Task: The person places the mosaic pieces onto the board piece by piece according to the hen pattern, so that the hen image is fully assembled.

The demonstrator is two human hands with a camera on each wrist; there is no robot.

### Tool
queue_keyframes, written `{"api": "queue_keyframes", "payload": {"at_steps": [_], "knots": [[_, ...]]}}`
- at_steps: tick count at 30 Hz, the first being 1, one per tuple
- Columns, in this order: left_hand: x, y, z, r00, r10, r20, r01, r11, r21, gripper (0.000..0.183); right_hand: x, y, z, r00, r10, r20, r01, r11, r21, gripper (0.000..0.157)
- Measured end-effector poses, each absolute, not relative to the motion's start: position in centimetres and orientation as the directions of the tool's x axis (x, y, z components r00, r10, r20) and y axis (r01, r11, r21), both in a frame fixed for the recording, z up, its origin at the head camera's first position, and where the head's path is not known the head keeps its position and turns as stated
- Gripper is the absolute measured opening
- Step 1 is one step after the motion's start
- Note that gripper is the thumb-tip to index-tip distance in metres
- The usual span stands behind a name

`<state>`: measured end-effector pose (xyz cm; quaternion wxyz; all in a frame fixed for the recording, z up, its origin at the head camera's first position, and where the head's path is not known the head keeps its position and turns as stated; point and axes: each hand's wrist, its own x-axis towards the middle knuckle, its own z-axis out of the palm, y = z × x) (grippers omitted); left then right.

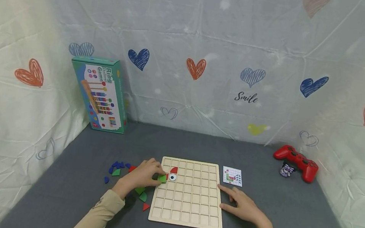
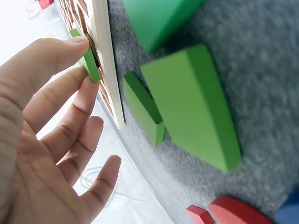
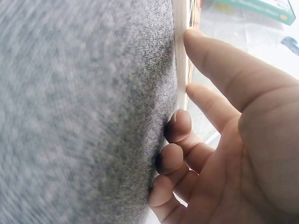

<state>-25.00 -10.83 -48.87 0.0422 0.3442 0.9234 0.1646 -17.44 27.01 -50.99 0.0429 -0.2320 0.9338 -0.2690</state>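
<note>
My left hand [image 1: 145, 173] pinches a small green block [image 1: 162, 178] between thumb and fingertips at the left edge of the wooden grid board [image 1: 188, 197]. In the left wrist view the held green block [image 2: 91, 66] overlaps the board's rim. A red piece [image 1: 174, 170] and a white tile with an eye [image 1: 172, 177] sit in the board's upper left cells, and a bit of red shows beside the held block. On the board's right side, my right hand [image 1: 244, 206] touches the edge with thumb and index finger, its other fingers loosely bent against the grey cloth.
Loose blue pieces [image 1: 119, 165], green pieces [image 2: 191, 107] and red pieces [image 2: 236, 212] lie left of the board. A pattern card [image 1: 232, 176] is at its upper right. Farther back are a red game controller [image 1: 297, 162], a small purple figure [image 1: 286, 170] and a toy box [image 1: 101, 95].
</note>
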Motion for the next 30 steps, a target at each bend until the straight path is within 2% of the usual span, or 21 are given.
{"api": "queue_keyframes", "payload": {"at_steps": [7,15,21,30], "knots": [[-24.8,-10.4,-48.6,-0.745,0.666,0.047,0.637,0.688,0.347,0.032,-17.5,27.0,-51.0,-0.886,-0.46,0.053,-0.418,0.747,-0.516,0.061],[-24.8,-9.7,-48.8,-0.724,0.684,0.082,0.658,0.651,0.378,0.022,-17.5,26.9,-50.9,-0.873,-0.48,0.091,-0.457,0.735,-0.501,0.06],[-24.6,-9.0,-49.0,-0.711,0.699,0.079,0.673,0.643,0.365,0.016,-17.5,27.0,-51.1,-0.872,-0.48,0.091,-0.457,0.735,-0.501,0.06],[-24.7,-8.5,-49.4,-0.682,0.727,0.078,0.702,0.621,0.348,0.017,-17.5,26.9,-51.0,-0.873,-0.479,0.088,-0.453,0.732,-0.509,0.06]]}}
